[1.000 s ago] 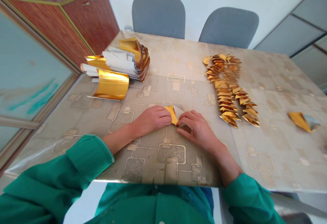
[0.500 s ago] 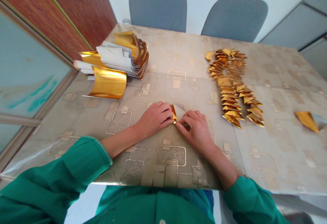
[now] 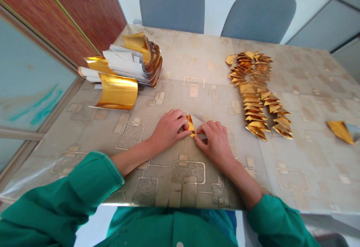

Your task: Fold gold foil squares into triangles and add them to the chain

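At the near edge: a green left sleeve (image 3: 53,198) and a green right sleeve (image 3: 278,220) reached forward onto the table, with bare forearms beyond them.
Left hand: the left hand (image 3: 168,130) lay palm-down, its fingers (image 3: 180,125) bunched closely against the foil's left side; whether they pinched it could not be told, as the thumb was hidden.
Right hand: the right hand (image 3: 215,144) lay palm-down with its fingers (image 3: 209,127) slightly spread, touching the foil's lower right side; any real grip was likewise hidden.
Folded piece: the folded gold-foil piece (image 3: 191,125) sat between the fingertips, just ahead of both wrists, with a pale backing flap (image 3: 198,121) rising on its far right.
Long axis: its gold strip ran from upper left to lower right, its narrow point aimed toward the person.
Nearer hand: both hands touched it, and neither was clearly nearer.
Table cover: a glossy patterned table cover (image 3: 309,179) lay beneath everything.
Left of the hands: a curled gold-foil sheet (image 3: 118,91) stood before a stack of foil-and-paper sheets (image 3: 132,61).
Right of the hands: rows of folded gold triangles (image 3: 255,97) lay in a long cluster, and a lone folded foil piece (image 3: 340,132) lay farther right.
Far side: two gray chairs (image 3: 171,5) (image 3: 258,16) stood beyond the table.
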Demonstrator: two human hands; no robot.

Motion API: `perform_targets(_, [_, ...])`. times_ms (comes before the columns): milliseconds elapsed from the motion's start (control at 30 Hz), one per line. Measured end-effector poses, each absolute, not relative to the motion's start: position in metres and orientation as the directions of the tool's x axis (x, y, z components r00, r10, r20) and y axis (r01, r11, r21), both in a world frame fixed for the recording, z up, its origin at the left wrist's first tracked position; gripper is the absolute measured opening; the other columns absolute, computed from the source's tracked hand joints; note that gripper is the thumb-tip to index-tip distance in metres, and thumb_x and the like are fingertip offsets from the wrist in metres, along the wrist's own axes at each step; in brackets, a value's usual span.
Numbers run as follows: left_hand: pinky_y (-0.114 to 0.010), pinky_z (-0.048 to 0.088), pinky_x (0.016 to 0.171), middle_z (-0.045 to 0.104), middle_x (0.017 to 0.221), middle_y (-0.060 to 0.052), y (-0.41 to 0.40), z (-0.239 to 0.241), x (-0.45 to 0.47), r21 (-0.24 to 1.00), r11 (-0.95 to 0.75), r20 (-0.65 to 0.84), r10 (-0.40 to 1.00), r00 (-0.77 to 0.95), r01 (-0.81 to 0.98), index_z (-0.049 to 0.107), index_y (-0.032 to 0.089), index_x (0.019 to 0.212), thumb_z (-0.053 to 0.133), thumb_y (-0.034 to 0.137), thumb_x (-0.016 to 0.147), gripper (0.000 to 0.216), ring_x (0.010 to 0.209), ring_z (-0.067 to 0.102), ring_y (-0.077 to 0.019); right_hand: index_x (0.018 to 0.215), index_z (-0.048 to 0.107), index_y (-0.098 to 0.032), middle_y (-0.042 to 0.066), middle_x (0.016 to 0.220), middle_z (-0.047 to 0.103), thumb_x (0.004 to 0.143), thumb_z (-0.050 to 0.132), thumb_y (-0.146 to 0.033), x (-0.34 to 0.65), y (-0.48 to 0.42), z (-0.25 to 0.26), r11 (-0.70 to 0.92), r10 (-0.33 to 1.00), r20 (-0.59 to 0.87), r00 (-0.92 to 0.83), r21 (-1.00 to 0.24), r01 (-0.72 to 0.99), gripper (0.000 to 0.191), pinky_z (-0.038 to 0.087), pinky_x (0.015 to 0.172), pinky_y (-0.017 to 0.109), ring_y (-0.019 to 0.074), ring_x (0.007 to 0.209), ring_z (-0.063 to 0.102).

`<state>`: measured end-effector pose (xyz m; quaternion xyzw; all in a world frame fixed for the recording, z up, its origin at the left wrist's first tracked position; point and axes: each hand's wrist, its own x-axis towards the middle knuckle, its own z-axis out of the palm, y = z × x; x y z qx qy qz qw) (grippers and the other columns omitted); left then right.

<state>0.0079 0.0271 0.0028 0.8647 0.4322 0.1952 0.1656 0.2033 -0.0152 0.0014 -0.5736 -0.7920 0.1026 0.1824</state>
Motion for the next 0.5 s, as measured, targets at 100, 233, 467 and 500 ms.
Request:
perform_targets(100, [-0.034, 0.042, 0.079, 0.059, 0.097, -0.005, 0.030, 0.002, 0.006, 0.498, -0.566, 0.210, 0.814, 0.542, 0.657, 0.062, 0.018, 0.081, 0.071, 0.032, 0.086, 0.018, 0.093, 0.054, -0.0220, 0.094, 0.061, -0.024, 0.004, 0.091, 0.064, 0.089, 0.061, -0.029, 0.204, -0.015, 0.002, 0.339, 0.940, 0.170, -0.295, -0.382, 0.860, 0.007, 0.031, 0.079, 0.036, 0.0235, 0.090, 0.052])
perform_targets(233, [-0.034, 0.044, 0.079, 0.061, 0.097, -0.005, 0.032, 0.000, 0.002, 0.469, -0.602, 0.263, 0.793, 0.549, 0.646, 0.064, 0.018, 0.083, 0.069, 0.033, 0.088, 0.017, 0.093, 0.055, -0.0209, 0.099, 0.061, -0.023, 0.004, 0.092, 0.065, 0.088, 0.060, -0.027, 0.204, -0.014, 0.002, 0.342, 0.939, 0.172, -0.298, -0.367, 0.865, 0.012, 0.031, 0.078, 0.036, 0.0234, 0.088, 0.053])
perform_targets(467, [-0.032, 0.046, 0.083, 0.067, 0.100, -0.004, 0.009, 0.002, -0.002, 0.049, -0.876, 0.366, 0.463, 0.807, 0.480, 0.067, 0.018, 0.102, 0.043, 0.019, 0.103, 0.024, 0.094, 0.059, -0.0184, 0.099, 0.059, -0.022, 0.004, 0.095, 0.067, 0.085, 0.061, -0.028, 0.201, -0.013, -0.001, 0.333, 0.941, 0.182, -0.285, -0.352, 0.875, 0.015, 0.032, 0.080, 0.037, 0.0246, 0.091, 0.055])
perform_targets(500, [-0.033, 0.047, 0.083, 0.068, 0.100, -0.005, 0.005, 0.002, -0.002, 0.032, -0.876, 0.370, 0.458, 0.808, 0.482, 0.066, 0.017, 0.104, 0.042, 0.019, 0.103, 0.025, 0.095, 0.059, -0.0188, 0.099, 0.059, -0.021, 0.004, 0.095, 0.067, 0.085, 0.061, -0.028, 0.200, -0.013, -0.001, 0.330, 0.942, 0.180, -0.283, -0.354, 0.875, 0.015, 0.032, 0.080, 0.037, 0.0247, 0.091, 0.055])
